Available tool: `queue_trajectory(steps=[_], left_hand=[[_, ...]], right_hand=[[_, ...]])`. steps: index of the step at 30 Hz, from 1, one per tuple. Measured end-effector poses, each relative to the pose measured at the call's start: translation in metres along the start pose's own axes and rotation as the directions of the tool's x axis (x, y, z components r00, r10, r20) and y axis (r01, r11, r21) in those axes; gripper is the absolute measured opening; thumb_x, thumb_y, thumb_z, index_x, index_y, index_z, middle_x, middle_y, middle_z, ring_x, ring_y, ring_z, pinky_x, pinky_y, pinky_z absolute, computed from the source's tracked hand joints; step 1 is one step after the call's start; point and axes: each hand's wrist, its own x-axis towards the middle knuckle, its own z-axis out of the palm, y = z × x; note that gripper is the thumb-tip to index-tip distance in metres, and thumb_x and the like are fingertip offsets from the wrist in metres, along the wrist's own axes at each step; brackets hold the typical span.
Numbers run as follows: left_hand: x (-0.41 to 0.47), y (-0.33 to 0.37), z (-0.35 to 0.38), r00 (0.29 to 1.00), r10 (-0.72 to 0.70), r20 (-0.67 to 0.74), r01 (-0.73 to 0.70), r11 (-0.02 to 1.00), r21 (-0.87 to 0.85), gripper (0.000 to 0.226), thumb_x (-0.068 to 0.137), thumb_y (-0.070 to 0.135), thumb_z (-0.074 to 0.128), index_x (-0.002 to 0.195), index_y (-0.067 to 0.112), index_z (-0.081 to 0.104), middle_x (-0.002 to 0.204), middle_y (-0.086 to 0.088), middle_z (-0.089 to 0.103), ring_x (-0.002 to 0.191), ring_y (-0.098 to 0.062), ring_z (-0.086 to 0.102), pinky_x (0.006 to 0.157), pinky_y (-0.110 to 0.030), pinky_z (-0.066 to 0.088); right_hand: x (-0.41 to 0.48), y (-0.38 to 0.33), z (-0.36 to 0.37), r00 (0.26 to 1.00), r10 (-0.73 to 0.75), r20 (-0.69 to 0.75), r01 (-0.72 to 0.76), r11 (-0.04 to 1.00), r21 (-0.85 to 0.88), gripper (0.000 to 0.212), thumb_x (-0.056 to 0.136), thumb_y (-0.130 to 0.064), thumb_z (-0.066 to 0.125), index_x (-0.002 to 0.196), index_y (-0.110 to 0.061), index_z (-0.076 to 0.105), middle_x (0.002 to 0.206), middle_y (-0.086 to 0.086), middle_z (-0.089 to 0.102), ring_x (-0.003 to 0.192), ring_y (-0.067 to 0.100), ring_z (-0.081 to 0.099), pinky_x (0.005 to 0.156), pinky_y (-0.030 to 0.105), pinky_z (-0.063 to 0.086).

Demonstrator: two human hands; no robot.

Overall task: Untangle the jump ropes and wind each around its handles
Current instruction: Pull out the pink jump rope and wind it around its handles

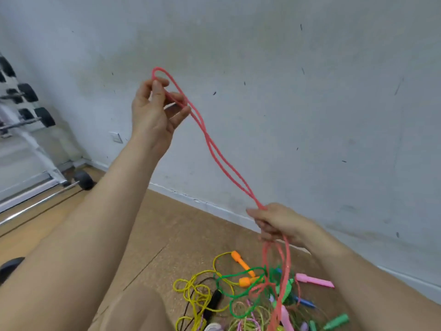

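The left hand is pinching a raised loop of the red rope. The right hand is gripping both its strands lower down, above the tangled pile lying on the floor.

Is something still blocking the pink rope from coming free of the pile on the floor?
Yes. Below the right hand, the pink rope hangs into the pile, where a green rope loops across its strands. The left hand holds the doubled upper end clear; nothing crosses it there.

A dumbbell rack stands at left against the scuffed white wall, above a cork-brown floor.
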Motion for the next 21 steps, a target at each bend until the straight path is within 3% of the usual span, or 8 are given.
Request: queue_trajectory(steps=[2, 4, 6, 9, 11, 15, 18, 21], left_hand=[[0.01, -0.038, -0.036, 0.99, -0.131, -0.05, 0.138, 0.971, 0.197, 0.032, 0.096, 0.039, 0.051, 0.11, 0.011, 0.056, 0.098, -0.014, 0.06, 0.083, -0.021, 0.06, 0.071, -0.034, 0.057], [-0.01, -0.089, -0.059, 0.95, -0.308, -0.057, 0.281, 0.758, 0.588, 0.071, 0.083, 0.059, 0.059, 0.131, 0.008, 0.048, 0.125, -0.014, 0.053, 0.102, -0.021, 0.056, 0.083, -0.042, 0.056], [-0.052, -0.126, -0.06, 0.868, -0.491, 0.072, 0.285, 0.613, 0.737, 0.093, 0.072, 0.075, 0.058, 0.135, 0.008, 0.046, 0.122, -0.005, 0.054, 0.108, -0.019, 0.053, 0.096, -0.044, 0.049], [-0.1, -0.148, -0.033, 0.667, -0.569, 0.481, 0.229, 0.771, 0.594, 0.076, 0.065, 0.087, 0.048, 0.111, 0.029, 0.064, 0.14, 0.013, 0.043, 0.13, -0.006, 0.038, 0.111, -0.037, 0.03], [-0.11, -0.151, -0.015, 0.671, -0.399, 0.625, 0.015, 0.85, 0.527, 0.049, 0.077, 0.074, 0.049, 0.108, 0.041, 0.067, 0.143, 0.02, 0.04, 0.139, -0.005, 0.028, 0.109, -0.034, 0.028], [-0.094, -0.154, -0.012, 0.794, -0.301, 0.529, -0.007, 0.865, 0.502, 0.017, 0.086, 0.045, 0.063, 0.076, 0.034, 0.072, 0.115, 0.018, 0.057, 0.115, -0.009, 0.053, 0.094, -0.034, 0.046], [-0.078, -0.161, -0.026, 0.809, -0.273, 0.521, -0.114, 0.796, 0.595, 0.024, 0.09, 0.031, 0.063, 0.066, 0.035, 0.068, 0.101, 0.009, 0.058, 0.096, -0.007, 0.058, 0.083, -0.027, 0.048], [-0.085, -0.172, -0.036, 0.614, -0.52, 0.594, 0.174, 0.823, 0.54, 0.023, 0.097, 0.009, 0.05, 0.08, 0.014, 0.065, 0.073, -0.001, 0.066, 0.064, -0.009, 0.061, 0.062, -0.025, 0.051]], right_hand=[[-0.005, -0.021, -0.001, 0.998, 0.029, -0.06, -0.009, 0.951, 0.31, 0.047, 0.097, -0.036, 0.052, 0.055, -0.02, 0.039, 0.044, -0.006, 0.018, 0.034, 0.011, 0.021, 0.05, 0.025, 0.03], [-0.006, -0.045, 0.002, 0.991, -0.001, -0.133, 0.065, 0.878, 0.473, 0.04, 0.098, -0.037, 0.051, 0.064, -0.02, 0.038, 0.052, -0.006, 0.018, 0.037, 0.009, 0.018, 0.047, 0.021, 0.031], [-0.002, -0.066, 0.008, 0.974, -0.011, -0.226, 0.132, 0.84, 0.526, 0.038, 0.1, -0.035, 0.048, 0.067, -0.02, 0.04, 0.053, -0.005, 0.023, 0.036, 0.008, 0.022, 0.041, 0.018, 0.036], [0.009, -0.093, 0.012, 0.953, -0.061, -0.297, 0.227, 0.793, 0.565, 0.038, 0.102, -0.033, 0.046, 0.068, -0.016, 0.042, 0.052, -0.001, 0.032, 0.038, 0.012, 0.035, 0.043, 0.021, 0.044], [0.012, -0.108, 0.014, 0.952, -0.108, -0.287, 0.258, 0.788, 0.559, 0.038, 0.102, -0.032, 0.044, 0.068, -0.014, 0.045, 0.052, 0.001, 0.039, 0.046, 0.017, 0.046, 0.053, 0.027, 0.051], [0.013, -0.125, 0.008, 0.931, -0.182, -0.315, 0.301, 0.873, 0.384, 0.037, 0.104, -0.032, 0.039, 0.073, -0.014, 0.047, 0.052, 0.004, 0.047, 0.061, 0.025, 0.067, 0.066, 0.036, 0.059], [0.017, -0.122, -0.009, 0.849, -0.153, -0.505, 0.331, 0.9, 0.283, 0.034, 0.104, -0.03, 0.039, 0.074, -0.014, 0.044, 0.047, 0.0, 0.037, 0.041, 0.018, 0.051, 0.053, 0.028, 0.053], [0.027, -0.112, -0.038, 0.793, -0.071, -0.605, 0.42, 0.783, 0.459, 0.037, 0.104, -0.033, 0.038, 0.07, -0.018, 0.041, 0.046, -0.005, 0.027, 0.034, 0.008, 0.029, 0.038, 0.015, 0.034]])
